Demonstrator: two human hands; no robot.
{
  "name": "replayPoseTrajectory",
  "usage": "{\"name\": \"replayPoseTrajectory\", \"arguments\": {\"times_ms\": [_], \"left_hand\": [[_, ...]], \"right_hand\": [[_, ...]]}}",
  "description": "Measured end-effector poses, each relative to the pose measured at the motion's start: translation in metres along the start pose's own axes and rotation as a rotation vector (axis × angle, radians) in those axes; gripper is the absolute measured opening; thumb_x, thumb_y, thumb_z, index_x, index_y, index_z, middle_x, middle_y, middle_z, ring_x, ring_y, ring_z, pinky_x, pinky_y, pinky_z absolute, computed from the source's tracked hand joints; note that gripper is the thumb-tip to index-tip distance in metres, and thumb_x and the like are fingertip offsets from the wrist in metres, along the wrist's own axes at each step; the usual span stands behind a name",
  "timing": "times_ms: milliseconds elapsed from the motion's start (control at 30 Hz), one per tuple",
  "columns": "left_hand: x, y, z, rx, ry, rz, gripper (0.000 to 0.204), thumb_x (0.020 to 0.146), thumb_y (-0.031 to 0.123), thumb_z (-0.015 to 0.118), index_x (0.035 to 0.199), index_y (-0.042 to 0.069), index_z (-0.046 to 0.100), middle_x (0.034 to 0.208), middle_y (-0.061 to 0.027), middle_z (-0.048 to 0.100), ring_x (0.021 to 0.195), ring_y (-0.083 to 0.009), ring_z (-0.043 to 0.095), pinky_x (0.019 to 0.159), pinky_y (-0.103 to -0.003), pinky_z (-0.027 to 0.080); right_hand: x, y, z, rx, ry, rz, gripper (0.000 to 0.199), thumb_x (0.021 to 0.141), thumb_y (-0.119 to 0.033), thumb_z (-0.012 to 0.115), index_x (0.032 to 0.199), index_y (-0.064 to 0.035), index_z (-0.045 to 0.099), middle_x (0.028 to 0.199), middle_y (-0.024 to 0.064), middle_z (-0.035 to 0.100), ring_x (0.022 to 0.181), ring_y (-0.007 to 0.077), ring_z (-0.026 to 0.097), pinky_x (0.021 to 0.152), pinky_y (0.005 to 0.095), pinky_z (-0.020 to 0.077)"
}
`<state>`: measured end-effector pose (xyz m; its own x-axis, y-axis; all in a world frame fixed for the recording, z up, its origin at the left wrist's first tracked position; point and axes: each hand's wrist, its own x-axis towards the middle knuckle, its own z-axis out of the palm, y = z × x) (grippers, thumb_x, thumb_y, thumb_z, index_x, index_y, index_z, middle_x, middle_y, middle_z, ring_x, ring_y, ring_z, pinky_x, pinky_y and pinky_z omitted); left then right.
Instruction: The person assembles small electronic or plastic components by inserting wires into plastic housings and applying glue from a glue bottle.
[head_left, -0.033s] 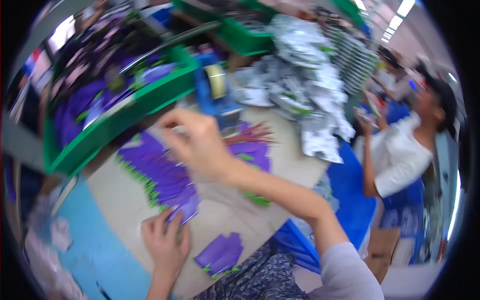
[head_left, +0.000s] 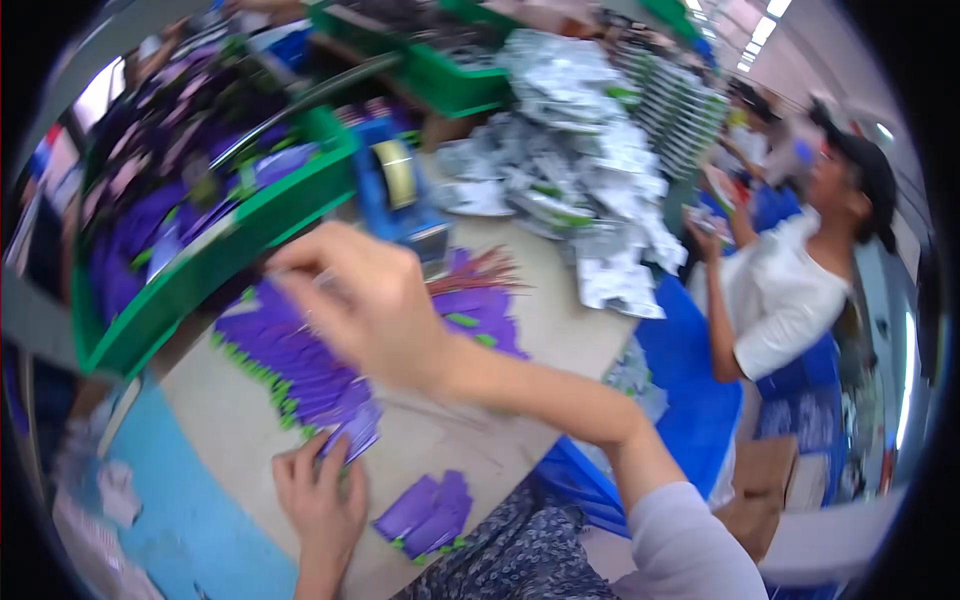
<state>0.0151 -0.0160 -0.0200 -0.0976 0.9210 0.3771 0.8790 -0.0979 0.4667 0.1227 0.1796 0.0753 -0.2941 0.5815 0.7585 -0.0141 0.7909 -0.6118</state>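
My left hand (head_left: 322, 500) lies at the near end of an overlapping row of flat purple pieces with green ends (head_left: 310, 355). Its fingers are stretched out, their tips touching the nearest piece. Above that row hangs my right hand (head_left: 370, 305), thumb and forefinger pinched together; whatever is between them is too blurred to make out. Behind the right forearm lies a second purple stack (head_left: 485, 310), topped by a bunch of thin reddish-brown strips (head_left: 485, 270). Closer to me is a small group of purple pieces (head_left: 425, 510).
A green bin (head_left: 235, 235) full of purple pieces stands at the far left, beside a blue tape dispenser (head_left: 385, 175). Silver packets (head_left: 590, 190) are heaped at the back. A blue crate (head_left: 695, 400) adjoins the table's right edge; beyond sits another person (head_left: 790, 290) in white.
The whole view has shifted slightly, moving the scene leftward. My right hand appears a little lower and further left over the purple row; my left hand stays at the row's near end.
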Motion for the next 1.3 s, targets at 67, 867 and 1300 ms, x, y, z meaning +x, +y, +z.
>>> {"name": "replayPoseTrajectory", "arguments": {"times_ms": [67,867,1300], "left_hand": [[-0.014,-0.012,0.008,-0.099,-0.016,0.066,0.034,0.073,0.011,0.077,0.105,0.004,0.068,0.110,-0.0136,0.064,0.100,-0.0341,0.059,0.084,-0.046,0.048],[0.002,0.004,0.014,-0.639,-0.033,-0.169,0.060,0.069,0.009,0.088,0.122,0.003,0.062,0.107,-0.0117,0.067,0.089,-0.0218,0.069,0.080,-0.031,0.059],[0.004,0.007,0.015,-0.344,0.051,0.010,0.033,0.066,0.015,0.086,0.085,0.004,0.061,0.092,-0.0084,0.060,0.082,-0.0252,0.058,0.068,-0.035,0.051]], "right_hand": [[0.003,-0.065,-0.028,-0.174,-0.082,-0.256,0.013,0.080,0.002,0.071,0.088,0.0048,0.062,0.085,0.0149,0.064,0.074,0.0253,0.066,0.059,0.0308,0.0536],[-0.112,-0.040,-0.034,0.028,-0.838,0.786,0.015,0.080,0.002,0.071,0.095,0.0024,0.075,0.073,0.0134,0.059,0.060,0.0276,0.060,0.055,0.0377,0.0465],[-0.116,-0.028,-0.029,-0.195,-0.567,0.922,0.012,0.079,-0.004,0.074,0.079,0.0058,0.068,0.056,0.0058,0.052,0.051,0.0107,0.045,0.048,0.0309,0.0363]]}}
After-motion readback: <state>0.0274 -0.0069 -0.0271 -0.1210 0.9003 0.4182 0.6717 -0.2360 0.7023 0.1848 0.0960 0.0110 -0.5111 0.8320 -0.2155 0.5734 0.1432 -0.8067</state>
